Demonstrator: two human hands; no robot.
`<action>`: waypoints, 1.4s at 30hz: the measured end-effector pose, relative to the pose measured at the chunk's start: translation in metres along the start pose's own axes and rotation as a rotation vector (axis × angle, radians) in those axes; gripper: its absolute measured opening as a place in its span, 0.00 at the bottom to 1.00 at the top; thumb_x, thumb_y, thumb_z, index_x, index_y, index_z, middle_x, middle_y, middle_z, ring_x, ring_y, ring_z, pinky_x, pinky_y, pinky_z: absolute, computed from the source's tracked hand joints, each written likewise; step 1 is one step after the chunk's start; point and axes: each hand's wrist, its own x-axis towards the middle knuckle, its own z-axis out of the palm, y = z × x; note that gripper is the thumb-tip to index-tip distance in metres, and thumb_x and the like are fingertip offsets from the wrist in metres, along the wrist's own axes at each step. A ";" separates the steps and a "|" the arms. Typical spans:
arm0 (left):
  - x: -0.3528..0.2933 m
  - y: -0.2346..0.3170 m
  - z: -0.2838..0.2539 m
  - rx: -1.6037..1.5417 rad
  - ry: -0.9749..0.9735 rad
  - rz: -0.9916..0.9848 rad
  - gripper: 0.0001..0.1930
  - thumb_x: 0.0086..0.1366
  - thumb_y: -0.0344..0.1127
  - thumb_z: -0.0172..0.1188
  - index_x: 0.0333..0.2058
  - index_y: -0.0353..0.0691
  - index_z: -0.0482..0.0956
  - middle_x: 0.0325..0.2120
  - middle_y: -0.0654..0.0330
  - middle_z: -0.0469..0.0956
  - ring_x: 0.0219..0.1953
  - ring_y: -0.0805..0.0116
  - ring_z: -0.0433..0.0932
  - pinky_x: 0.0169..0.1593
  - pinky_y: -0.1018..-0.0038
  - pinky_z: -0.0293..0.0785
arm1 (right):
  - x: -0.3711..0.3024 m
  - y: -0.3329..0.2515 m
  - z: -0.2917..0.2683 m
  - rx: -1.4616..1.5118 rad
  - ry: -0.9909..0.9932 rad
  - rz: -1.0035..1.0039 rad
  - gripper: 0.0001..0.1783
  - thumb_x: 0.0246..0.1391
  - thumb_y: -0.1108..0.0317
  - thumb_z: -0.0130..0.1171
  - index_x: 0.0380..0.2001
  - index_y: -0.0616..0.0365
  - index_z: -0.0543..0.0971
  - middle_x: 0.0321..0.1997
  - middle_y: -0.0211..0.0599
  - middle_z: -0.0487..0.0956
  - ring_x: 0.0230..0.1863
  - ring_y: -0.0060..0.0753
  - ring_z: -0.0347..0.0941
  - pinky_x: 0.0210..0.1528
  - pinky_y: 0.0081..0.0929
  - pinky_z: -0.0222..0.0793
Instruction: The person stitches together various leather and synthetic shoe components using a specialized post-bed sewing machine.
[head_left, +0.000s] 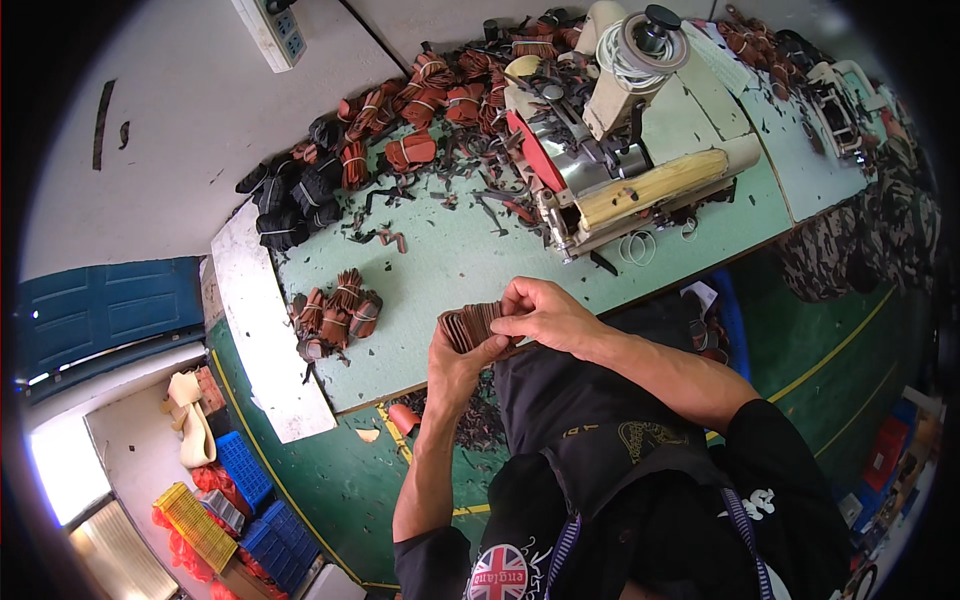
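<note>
A stack of thin brown leather-like pieces [468,326] is held over the near edge of the green table, its edges fanned slightly. My left hand [457,366] grips the stack from the left and below, thumb across the near side. At the stack's right end, my right hand [548,318] pinches the pieces with thumb and fingers. To the left on the table lies a small heap of tied brown bundles [336,312].
A cream machine [650,190] with a red guard stands at the table's right. Tied red-brown bundles [410,150] and black bundles [292,200] line the back among dark scraps. White rubber bands [637,248] lie beside the machine. Plastic crates [195,525] stand on the floor at left.
</note>
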 end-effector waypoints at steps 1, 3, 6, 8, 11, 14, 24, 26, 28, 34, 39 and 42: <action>-0.002 0.005 0.001 -0.002 -0.005 -0.020 0.23 0.54 0.29 0.71 0.45 0.32 0.69 0.37 0.56 0.79 0.35 0.70 0.80 0.38 0.74 0.80 | 0.002 0.002 0.000 0.024 -0.002 -0.006 0.10 0.52 0.71 0.64 0.30 0.61 0.71 0.29 0.31 0.75 0.30 0.20 0.72 0.34 0.21 0.72; -0.003 0.008 -0.001 -0.006 -0.009 -0.040 0.22 0.54 0.29 0.71 0.44 0.32 0.69 0.36 0.56 0.80 0.34 0.70 0.80 0.38 0.75 0.80 | 0.003 0.005 0.001 0.048 -0.005 -0.010 0.11 0.52 0.70 0.65 0.29 0.63 0.72 0.28 0.32 0.75 0.29 0.22 0.73 0.33 0.23 0.74; -0.003 0.006 -0.006 -0.007 -0.024 -0.063 0.21 0.55 0.30 0.71 0.42 0.30 0.70 0.33 0.55 0.80 0.32 0.70 0.81 0.37 0.75 0.80 | 0.002 0.001 0.004 0.115 -0.034 0.013 0.10 0.52 0.71 0.64 0.30 0.60 0.71 0.27 0.27 0.74 0.29 0.16 0.69 0.32 0.18 0.68; -0.004 0.008 -0.005 0.003 -0.016 -0.050 0.21 0.55 0.30 0.71 0.41 0.30 0.70 0.31 0.55 0.81 0.31 0.70 0.81 0.36 0.75 0.80 | 0.002 -0.001 0.004 0.019 -0.019 -0.009 0.09 0.52 0.73 0.62 0.29 0.60 0.71 0.27 0.27 0.73 0.29 0.15 0.69 0.32 0.18 0.68; -0.005 0.012 -0.005 0.031 -0.008 -0.057 0.20 0.55 0.29 0.71 0.41 0.29 0.70 0.31 0.54 0.81 0.31 0.70 0.81 0.36 0.75 0.80 | 0.004 0.001 0.004 0.029 -0.014 -0.011 0.09 0.47 0.73 0.62 0.29 0.64 0.72 0.28 0.33 0.74 0.30 0.22 0.73 0.32 0.22 0.75; -0.005 0.012 -0.005 0.055 -0.018 -0.064 0.19 0.55 0.30 0.71 0.41 0.29 0.72 0.31 0.55 0.81 0.31 0.71 0.81 0.36 0.75 0.80 | 0.006 0.004 0.002 0.002 -0.014 -0.009 0.09 0.47 0.73 0.62 0.29 0.64 0.72 0.28 0.32 0.74 0.30 0.22 0.72 0.31 0.22 0.74; -0.004 0.010 -0.003 0.079 -0.035 -0.074 0.19 0.55 0.32 0.71 0.41 0.29 0.75 0.31 0.57 0.82 0.31 0.72 0.81 0.37 0.76 0.79 | 0.005 0.013 0.002 0.078 0.002 -0.005 0.09 0.47 0.74 0.63 0.28 0.63 0.72 0.27 0.31 0.73 0.29 0.21 0.71 0.31 0.22 0.73; -0.006 0.012 -0.001 0.067 -0.010 -0.073 0.18 0.55 0.32 0.71 0.41 0.29 0.75 0.31 0.57 0.82 0.31 0.73 0.81 0.37 0.76 0.79 | 0.005 0.014 0.003 0.083 0.010 -0.001 0.09 0.46 0.73 0.63 0.28 0.63 0.72 0.26 0.31 0.73 0.28 0.21 0.71 0.29 0.22 0.72; -0.006 0.010 -0.001 0.103 -0.009 -0.064 0.18 0.55 0.32 0.71 0.40 0.30 0.75 0.31 0.57 0.82 0.32 0.72 0.81 0.37 0.75 0.79 | 0.005 0.014 0.004 0.067 0.031 0.009 0.09 0.45 0.73 0.63 0.27 0.63 0.72 0.26 0.31 0.73 0.28 0.21 0.71 0.29 0.22 0.71; -0.003 0.014 0.005 0.349 0.039 -0.055 0.17 0.55 0.34 0.70 0.39 0.31 0.76 0.31 0.57 0.82 0.33 0.72 0.81 0.39 0.74 0.78 | 0.011 0.011 0.008 -0.142 0.157 0.042 0.09 0.45 0.72 0.61 0.28 0.62 0.72 0.27 0.32 0.73 0.29 0.22 0.71 0.32 0.23 0.71; 0.001 0.008 0.002 0.065 0.058 -0.093 0.14 0.60 0.29 0.64 0.43 0.28 0.76 0.33 0.56 0.81 0.33 0.71 0.81 0.38 0.75 0.78 | 0.011 0.013 0.011 0.236 0.139 0.076 0.13 0.49 0.72 0.60 0.37 0.62 0.70 0.32 0.37 0.75 0.33 0.25 0.73 0.35 0.24 0.72; 0.006 0.000 0.001 -0.041 0.074 -0.093 0.15 0.59 0.29 0.64 0.44 0.30 0.75 0.34 0.55 0.81 0.35 0.67 0.82 0.39 0.72 0.82 | 0.016 0.013 0.010 0.110 0.102 0.062 0.13 0.53 0.76 0.57 0.41 0.61 0.68 0.32 0.35 0.77 0.31 0.25 0.74 0.37 0.24 0.71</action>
